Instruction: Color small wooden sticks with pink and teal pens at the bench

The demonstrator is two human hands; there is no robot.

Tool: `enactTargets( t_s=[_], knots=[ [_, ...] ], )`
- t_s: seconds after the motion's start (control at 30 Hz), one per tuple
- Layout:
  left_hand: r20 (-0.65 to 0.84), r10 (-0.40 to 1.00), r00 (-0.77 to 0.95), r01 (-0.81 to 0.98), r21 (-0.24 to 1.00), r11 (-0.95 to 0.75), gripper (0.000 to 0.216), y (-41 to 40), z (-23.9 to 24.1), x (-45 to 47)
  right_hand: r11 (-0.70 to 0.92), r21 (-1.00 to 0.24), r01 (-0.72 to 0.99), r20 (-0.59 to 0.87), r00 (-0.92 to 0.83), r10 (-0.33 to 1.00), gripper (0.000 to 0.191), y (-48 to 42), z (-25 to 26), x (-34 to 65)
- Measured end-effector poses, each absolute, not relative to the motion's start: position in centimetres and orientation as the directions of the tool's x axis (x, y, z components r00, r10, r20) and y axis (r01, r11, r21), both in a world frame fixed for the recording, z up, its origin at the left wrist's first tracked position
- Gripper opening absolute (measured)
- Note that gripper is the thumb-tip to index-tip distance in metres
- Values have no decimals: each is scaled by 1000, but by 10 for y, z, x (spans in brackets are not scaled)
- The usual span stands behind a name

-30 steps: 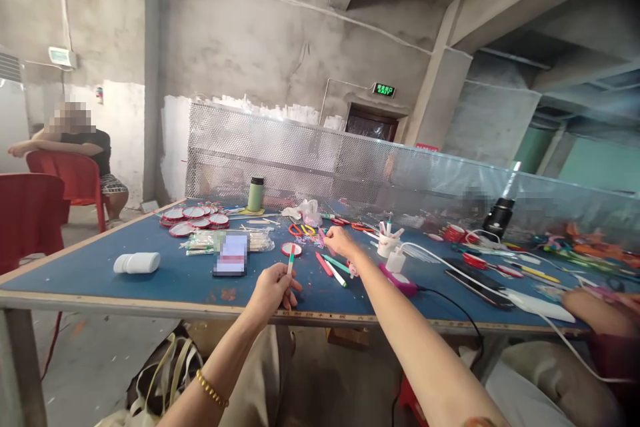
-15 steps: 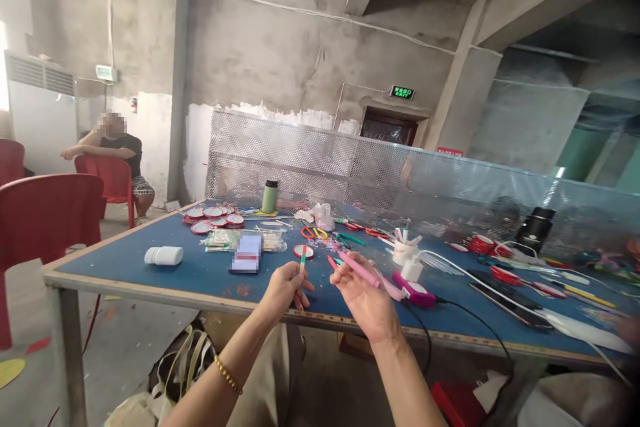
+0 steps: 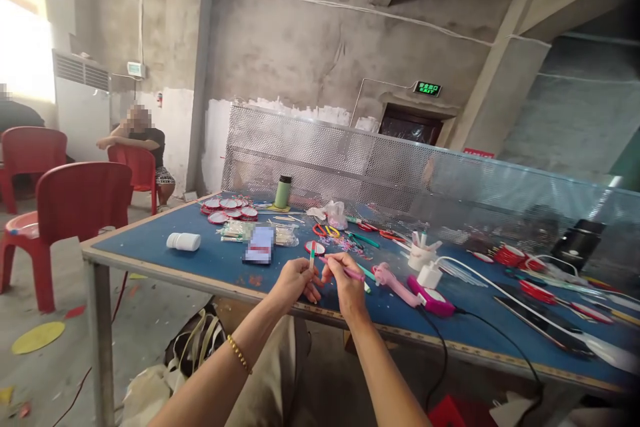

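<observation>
My left hand [image 3: 294, 283] is closed round a thin stick [image 3: 312, 254] with green, red and white bands, held upright above the near edge of the blue table [image 3: 165, 255]. My right hand [image 3: 345, 283] pinches a pink pen [image 3: 345, 270] that points left toward the stick's top. The two hands almost touch. Beyond them lie more coloured pens [image 3: 367, 239], scissors [image 3: 322, 230] and a small red-rimmed disc [image 3: 315, 247].
A white bottle [image 3: 184, 241], red-rimmed discs [image 3: 227, 209], a green flask [image 3: 283, 192], a white cup with pens [image 3: 419, 254] and a pink device with a black cable [image 3: 433, 300] lie on the table. A mesh screen [image 3: 320, 160] backs it. Red chairs [image 3: 80, 207] and a seated person [image 3: 143, 140] are at left.
My right hand reached to the pens, took a pink pen and drew back beside my left hand. The view has swung to the left.
</observation>
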State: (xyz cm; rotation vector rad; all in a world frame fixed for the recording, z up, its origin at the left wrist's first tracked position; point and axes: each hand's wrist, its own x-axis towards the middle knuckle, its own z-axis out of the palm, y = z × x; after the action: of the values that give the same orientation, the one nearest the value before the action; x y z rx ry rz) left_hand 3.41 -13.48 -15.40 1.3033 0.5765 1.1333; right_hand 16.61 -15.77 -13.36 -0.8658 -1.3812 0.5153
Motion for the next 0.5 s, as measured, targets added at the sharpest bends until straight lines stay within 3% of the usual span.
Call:
enactTargets(
  t_s=[0.3, 0.5],
  knots=[
    [245, 849, 468, -318, 943, -96, 52, -132, -153, 32, 620, -750, 232, 659, 184, 729, 20, -159, -132, 155],
    [230, 850, 474, -298, 950, -91, 48, -133, -153, 30, 578, -792, 195, 610, 229, 758, 19, -158, -135, 154]
  ],
)
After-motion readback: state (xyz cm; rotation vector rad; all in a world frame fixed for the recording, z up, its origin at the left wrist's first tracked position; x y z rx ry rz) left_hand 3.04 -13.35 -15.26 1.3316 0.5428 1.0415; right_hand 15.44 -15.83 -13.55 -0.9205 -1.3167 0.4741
